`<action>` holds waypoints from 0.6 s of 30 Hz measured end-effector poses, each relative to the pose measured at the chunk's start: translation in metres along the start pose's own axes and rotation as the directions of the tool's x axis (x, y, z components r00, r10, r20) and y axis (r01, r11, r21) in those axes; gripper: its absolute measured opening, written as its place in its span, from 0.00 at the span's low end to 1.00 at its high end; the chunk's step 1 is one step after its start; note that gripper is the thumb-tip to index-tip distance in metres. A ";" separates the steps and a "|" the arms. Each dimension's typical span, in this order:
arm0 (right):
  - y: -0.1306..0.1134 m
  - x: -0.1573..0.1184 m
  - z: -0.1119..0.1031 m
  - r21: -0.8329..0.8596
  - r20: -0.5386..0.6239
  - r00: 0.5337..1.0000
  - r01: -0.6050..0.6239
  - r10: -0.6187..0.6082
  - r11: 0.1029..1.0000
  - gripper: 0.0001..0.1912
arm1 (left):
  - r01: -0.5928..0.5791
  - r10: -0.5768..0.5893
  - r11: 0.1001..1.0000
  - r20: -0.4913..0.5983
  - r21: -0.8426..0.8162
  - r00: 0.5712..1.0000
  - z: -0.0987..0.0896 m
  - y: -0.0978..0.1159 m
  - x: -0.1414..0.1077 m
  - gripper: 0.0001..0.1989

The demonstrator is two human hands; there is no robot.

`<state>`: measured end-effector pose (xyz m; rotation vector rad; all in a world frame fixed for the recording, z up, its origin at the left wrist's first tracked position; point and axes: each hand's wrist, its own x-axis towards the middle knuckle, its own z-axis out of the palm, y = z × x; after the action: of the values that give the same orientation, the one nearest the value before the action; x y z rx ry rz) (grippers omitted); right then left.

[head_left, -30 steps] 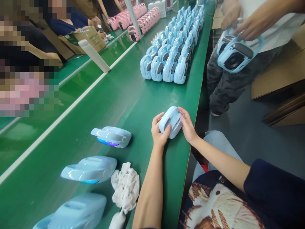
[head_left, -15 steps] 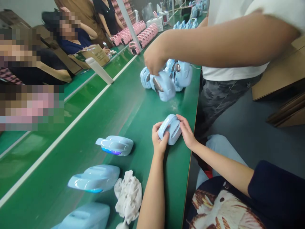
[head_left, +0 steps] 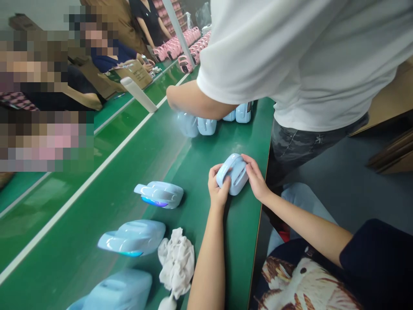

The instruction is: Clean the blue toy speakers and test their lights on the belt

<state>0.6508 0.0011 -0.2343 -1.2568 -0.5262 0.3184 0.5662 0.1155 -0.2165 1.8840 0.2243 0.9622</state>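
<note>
Blue plastic shell (head_left: pixel 232 172) sits pressed between your left hand (head_left: pixel 218 186) and right hand (head_left: pixel 256 177); your hands hide its sides.

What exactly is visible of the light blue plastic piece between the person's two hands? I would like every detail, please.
The pale blue casing is a rounded, smooth shell that looks like glossy moulded plastic. Its upper face has a long recessed opening. It sits tilted between the left hand and the right hand, which grip its sides. It lies above the green bench top, near the bench's right edge; whether it touches the bench cannot be told.
</note>
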 end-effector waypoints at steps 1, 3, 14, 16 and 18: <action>0.000 0.000 0.000 -0.001 -0.002 1.000 0.004 -0.004 1.000 0.21 | 0.000 0.000 1.000 -0.001 -0.002 1.000 0.000 0.000 0.000 0.13; 0.002 0.000 0.000 0.009 -0.006 1.000 0.016 -0.016 1.000 0.21 | 0.000 0.000 1.000 -0.003 -0.001 1.000 0.000 -0.001 0.000 0.13; 0.007 0.001 0.000 0.081 -0.012 1.000 0.027 -0.026 0.996 0.19 | -0.016 0.016 1.000 0.001 -0.019 1.000 0.000 -0.001 0.000 0.13; 0.007 0.001 0.000 0.076 -0.012 1.000 0.026 -0.025 0.997 0.19 | -0.013 0.013 1.000 0.002 -0.015 1.000 0.000 -0.001 0.000 0.13; 0.008 0.001 0.000 0.072 -0.010 1.000 0.022 -0.022 0.997 0.19 | -0.019 0.019 1.000 0.003 -0.015 1.000 0.000 -0.001 0.000 0.13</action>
<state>0.6522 0.0038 -0.2415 -1.1817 -0.5161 0.3103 0.5663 0.1162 -0.2171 1.8765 0.1974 0.9714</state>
